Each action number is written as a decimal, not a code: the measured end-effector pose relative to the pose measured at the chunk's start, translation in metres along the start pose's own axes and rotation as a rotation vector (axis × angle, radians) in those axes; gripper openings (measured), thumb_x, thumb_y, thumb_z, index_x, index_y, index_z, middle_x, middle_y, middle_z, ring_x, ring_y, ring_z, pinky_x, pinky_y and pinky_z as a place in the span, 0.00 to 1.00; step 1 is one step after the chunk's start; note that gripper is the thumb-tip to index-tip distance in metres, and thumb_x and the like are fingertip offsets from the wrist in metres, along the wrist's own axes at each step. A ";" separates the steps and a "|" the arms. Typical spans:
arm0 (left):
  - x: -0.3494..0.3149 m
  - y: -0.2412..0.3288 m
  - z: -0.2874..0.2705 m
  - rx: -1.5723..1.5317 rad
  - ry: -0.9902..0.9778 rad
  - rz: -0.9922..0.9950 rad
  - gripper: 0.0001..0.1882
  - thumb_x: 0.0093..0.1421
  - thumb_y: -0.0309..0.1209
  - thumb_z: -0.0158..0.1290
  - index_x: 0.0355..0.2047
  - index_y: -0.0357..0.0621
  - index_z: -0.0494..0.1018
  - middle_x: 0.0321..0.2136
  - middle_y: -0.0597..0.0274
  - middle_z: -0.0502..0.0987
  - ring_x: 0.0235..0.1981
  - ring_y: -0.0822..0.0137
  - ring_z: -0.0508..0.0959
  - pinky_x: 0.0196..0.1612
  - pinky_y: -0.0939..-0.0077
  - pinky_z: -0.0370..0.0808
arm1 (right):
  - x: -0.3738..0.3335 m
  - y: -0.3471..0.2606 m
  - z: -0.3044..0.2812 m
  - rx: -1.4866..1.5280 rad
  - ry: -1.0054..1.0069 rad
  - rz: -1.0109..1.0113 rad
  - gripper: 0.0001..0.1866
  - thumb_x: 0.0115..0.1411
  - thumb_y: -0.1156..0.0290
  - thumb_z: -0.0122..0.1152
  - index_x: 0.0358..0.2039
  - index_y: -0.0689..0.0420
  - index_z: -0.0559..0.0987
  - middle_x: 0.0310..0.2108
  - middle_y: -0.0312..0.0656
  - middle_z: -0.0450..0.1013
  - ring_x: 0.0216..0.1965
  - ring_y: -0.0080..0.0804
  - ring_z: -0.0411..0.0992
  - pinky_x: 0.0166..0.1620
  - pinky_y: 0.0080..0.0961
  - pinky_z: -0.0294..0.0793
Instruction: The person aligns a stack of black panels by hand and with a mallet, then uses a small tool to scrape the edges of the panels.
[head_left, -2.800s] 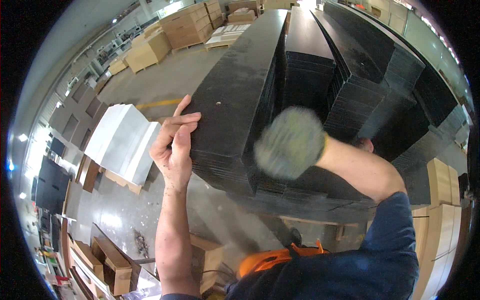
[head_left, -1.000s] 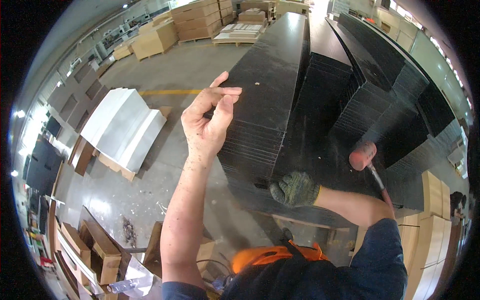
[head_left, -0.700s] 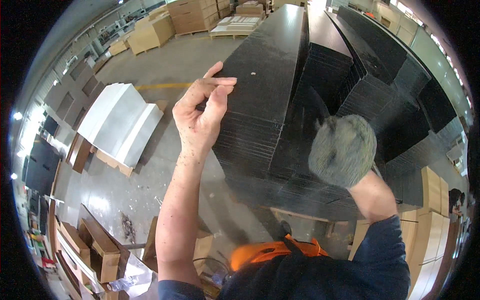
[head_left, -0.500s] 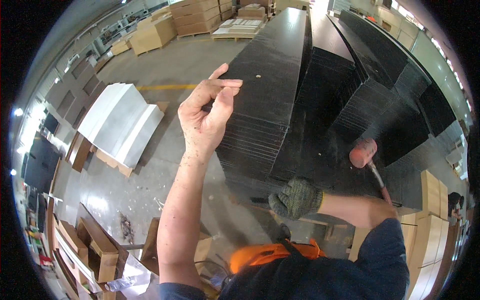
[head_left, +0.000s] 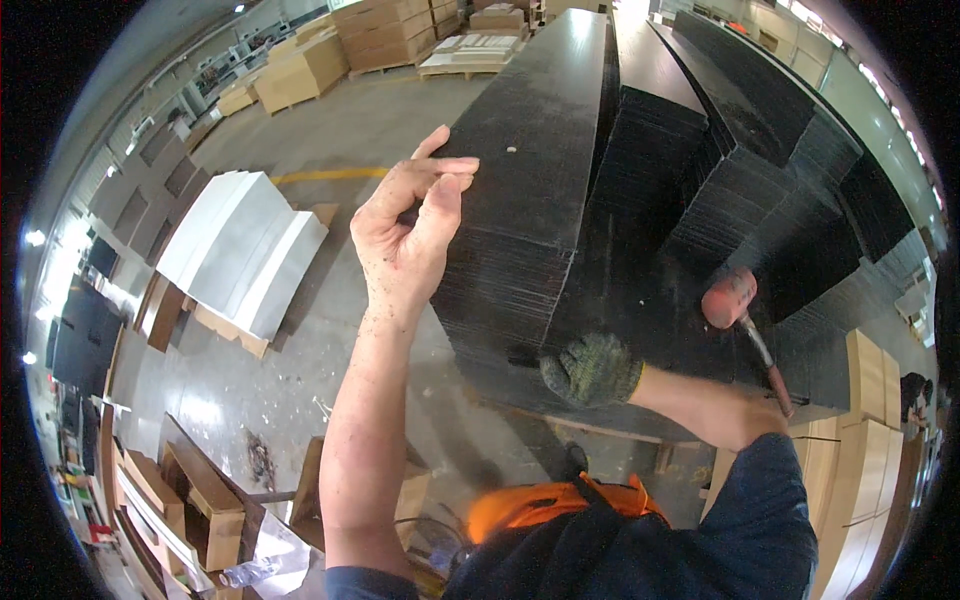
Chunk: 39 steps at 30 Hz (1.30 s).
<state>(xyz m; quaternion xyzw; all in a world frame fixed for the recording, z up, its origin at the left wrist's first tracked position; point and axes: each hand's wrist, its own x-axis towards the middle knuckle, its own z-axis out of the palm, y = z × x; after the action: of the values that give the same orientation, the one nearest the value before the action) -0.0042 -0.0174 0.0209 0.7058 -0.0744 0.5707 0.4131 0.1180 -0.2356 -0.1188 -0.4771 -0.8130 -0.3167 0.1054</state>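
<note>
The bare left hand [head_left: 410,225] is at the near left corner of a tall stack of flat, black rectangular boards [head_left: 535,115], its fingers loosely bent and a narrow gap between thumb and fingertips; I cannot tell whether they touch the top board. A small pale chip [head_left: 511,149] lies on that board. The right hand [head_left: 592,370], in a grey-green knitted glove, is curled in by the lower front of the stack; whether it grips anything I cannot tell. A mallet with a round red head [head_left: 729,298] lies on lower black boards to its right, the handle angled toward the right forearm. White stacked panels [head_left: 235,250] stand on the floor, well apart on the left
</note>
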 end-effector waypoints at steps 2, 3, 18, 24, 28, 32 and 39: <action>-0.001 -0.002 0.000 -0.003 0.000 -0.004 0.08 0.59 0.26 0.53 0.26 0.32 0.74 0.28 0.56 0.79 0.37 0.68 0.78 0.59 0.50 0.65 | 0.006 0.020 -0.009 -0.052 0.043 -0.035 0.18 0.48 0.70 0.52 0.41 0.62 0.74 0.24 0.51 0.73 0.21 0.38 0.70 0.19 0.36 0.69; -0.001 -0.004 0.001 -0.006 0.005 -0.013 0.08 0.59 0.25 0.52 0.26 0.32 0.74 0.28 0.56 0.79 0.37 0.67 0.78 0.59 0.50 0.65 | 0.005 0.033 -0.012 -0.155 -0.048 -0.023 0.18 0.51 0.69 0.50 0.43 0.60 0.74 0.28 0.48 0.73 0.24 0.35 0.70 0.23 0.33 0.70; 0.000 -0.005 0.004 0.003 -0.013 0.053 0.08 0.57 0.23 0.50 0.23 0.31 0.72 0.26 0.55 0.78 0.36 0.65 0.79 0.59 0.45 0.64 | 0.059 0.057 -0.106 -0.115 -0.088 -0.160 0.17 0.53 0.62 0.51 0.42 0.52 0.77 0.23 0.34 0.72 0.19 0.31 0.69 0.18 0.28 0.66; -0.002 0.005 -0.008 0.011 -0.004 0.028 0.08 0.58 0.22 0.49 0.22 0.31 0.72 0.25 0.54 0.78 0.36 0.65 0.79 0.59 0.44 0.64 | 0.090 0.116 -0.130 -0.588 0.073 0.155 0.24 0.50 0.62 0.59 0.49 0.54 0.74 0.41 0.40 0.72 0.37 0.34 0.70 0.39 0.32 0.66; 0.002 -0.002 -0.001 -0.007 -0.016 0.082 0.09 0.58 0.23 0.49 0.22 0.32 0.71 0.25 0.55 0.77 0.35 0.64 0.79 0.59 0.43 0.63 | 0.142 0.130 -0.131 -0.175 0.249 0.365 0.22 0.49 0.70 0.62 0.48 0.52 0.77 0.47 0.41 0.73 0.46 0.35 0.72 0.44 0.32 0.73; 0.000 -0.001 -0.003 0.000 -0.015 0.051 0.08 0.58 0.23 0.50 0.23 0.32 0.71 0.25 0.56 0.77 0.36 0.64 0.79 0.59 0.44 0.63 | 0.173 0.168 -0.081 -0.114 0.245 0.172 0.09 0.51 0.72 0.59 0.34 0.55 0.78 0.35 0.40 0.73 0.39 0.38 0.73 0.38 0.34 0.73; -0.034 0.034 0.044 0.794 0.302 0.408 0.39 0.58 0.54 0.49 0.58 0.32 0.58 0.60 0.36 0.56 0.63 0.34 0.52 0.63 0.37 0.45 | 0.172 0.168 -0.076 0.503 0.200 0.483 0.03 0.55 0.72 0.58 0.28 0.58 0.75 0.23 0.41 0.71 0.26 0.35 0.73 0.30 0.33 0.72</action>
<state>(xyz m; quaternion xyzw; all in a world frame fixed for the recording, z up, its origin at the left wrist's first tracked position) -0.0029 -0.0811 0.0076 0.6894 0.0736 0.7206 -0.0033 0.1598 -0.1026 0.0917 -0.5812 -0.7149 -0.1178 0.3704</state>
